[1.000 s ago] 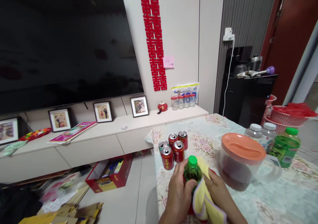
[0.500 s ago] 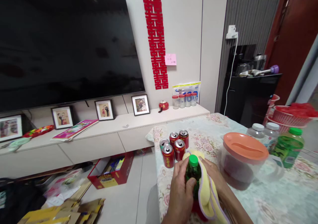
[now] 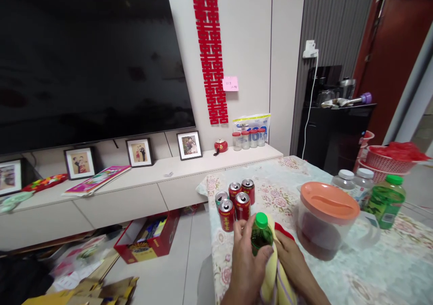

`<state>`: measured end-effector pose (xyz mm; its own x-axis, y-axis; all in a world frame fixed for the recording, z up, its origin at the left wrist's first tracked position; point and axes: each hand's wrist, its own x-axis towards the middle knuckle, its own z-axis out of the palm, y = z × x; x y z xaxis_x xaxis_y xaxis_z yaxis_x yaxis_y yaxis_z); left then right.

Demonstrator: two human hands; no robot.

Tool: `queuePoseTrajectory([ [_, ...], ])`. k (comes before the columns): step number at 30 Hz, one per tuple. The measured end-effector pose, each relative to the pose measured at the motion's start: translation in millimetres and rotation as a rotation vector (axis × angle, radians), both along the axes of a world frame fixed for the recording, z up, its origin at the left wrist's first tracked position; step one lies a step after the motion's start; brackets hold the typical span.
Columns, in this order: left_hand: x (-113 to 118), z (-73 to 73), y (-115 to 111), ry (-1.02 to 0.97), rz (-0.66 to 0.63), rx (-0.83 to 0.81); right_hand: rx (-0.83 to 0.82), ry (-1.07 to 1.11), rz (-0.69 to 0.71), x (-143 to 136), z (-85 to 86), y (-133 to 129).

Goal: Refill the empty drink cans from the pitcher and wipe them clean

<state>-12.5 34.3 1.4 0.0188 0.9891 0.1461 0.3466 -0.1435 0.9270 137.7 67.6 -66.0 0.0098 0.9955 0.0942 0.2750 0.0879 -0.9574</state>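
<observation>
My left hand is closed around a green plastic bottle with a bright green cap, fingers at its far side and thumb across the near side. My right hand presses a yellow cloth with purple edging against the bottle's right side. A red patch shows beyond the right hand's fingers; what it belongs to is unclear. The bottle's lower part is hidden by the hands and cloth. Just beyond the left hand stand several opened drink cans, mostly red.
A clear pitcher with an orange lid and dark liquid stands right of my hands. Past it are two white-capped bottles, a green-capped jug and pink baskets. A floral cloth covers the table. A red box lies on the floor.
The cloth has shifted lower along the bottle, with less of it showing above my right hand. The red patch now shows beyond that hand. My left hand keeps its hold on the bottle.
</observation>
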Motion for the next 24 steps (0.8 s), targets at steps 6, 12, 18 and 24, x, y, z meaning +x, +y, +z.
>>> queuePoseTrajectory([
  [6, -15, 3.5, 6, -0.129, -0.201, -0.008, -0.015, 0.251, 0.057, 16, 48.0, -14],
  [12, -8, -9.3, 3, -0.419, -0.276, -0.071, -0.027, 0.243, 0.117, 19, 59.7, 8],
  [18, -7, -0.2, -2, -0.284, -0.189, -0.064, -0.058, 0.240, 0.148, 10, 29.5, 15],
  [24, -1, 3.6, -9, 0.009, -0.069, 0.004, -0.072, 0.157, 0.138, 7, -0.2, 12],
])
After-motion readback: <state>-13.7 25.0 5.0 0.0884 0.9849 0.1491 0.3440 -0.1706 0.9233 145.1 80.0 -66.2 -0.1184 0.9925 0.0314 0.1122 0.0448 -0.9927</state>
